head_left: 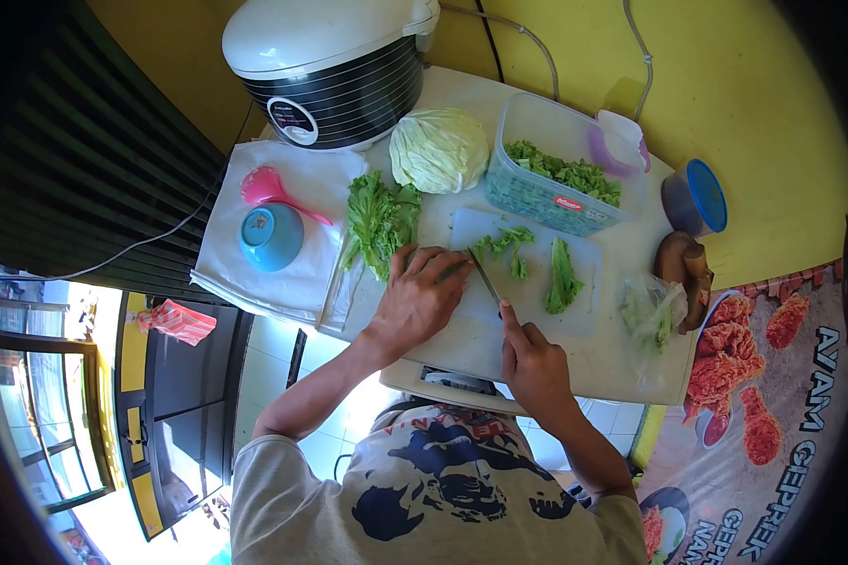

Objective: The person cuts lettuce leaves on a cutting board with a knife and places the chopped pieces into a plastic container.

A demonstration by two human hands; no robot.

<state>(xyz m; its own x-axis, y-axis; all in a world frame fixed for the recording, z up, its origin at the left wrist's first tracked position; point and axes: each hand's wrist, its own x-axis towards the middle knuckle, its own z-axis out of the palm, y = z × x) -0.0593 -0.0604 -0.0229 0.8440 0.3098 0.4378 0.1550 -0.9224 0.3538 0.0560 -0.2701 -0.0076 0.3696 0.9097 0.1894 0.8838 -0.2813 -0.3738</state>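
My right hand is closed around the handle of a knife, its blade slanting up to the left over a whitish cutting board. Beside the blade tip, my left hand reaches across the board's left edge, fingers bent and apart; what lies under them is hidden. A bunch of leafy lettuce lies just beyond that hand, close to its fingers. Cut lettuce pieces and one longer lettuce leaf rest on the board, right of the knife.
Behind the board stand a cabbage and a clear container with chopped greens. A rice cooker is at the back left. Leftward sit a blue bowl and pink ladle; rightward, a plastic bag and blue-lidded tub.
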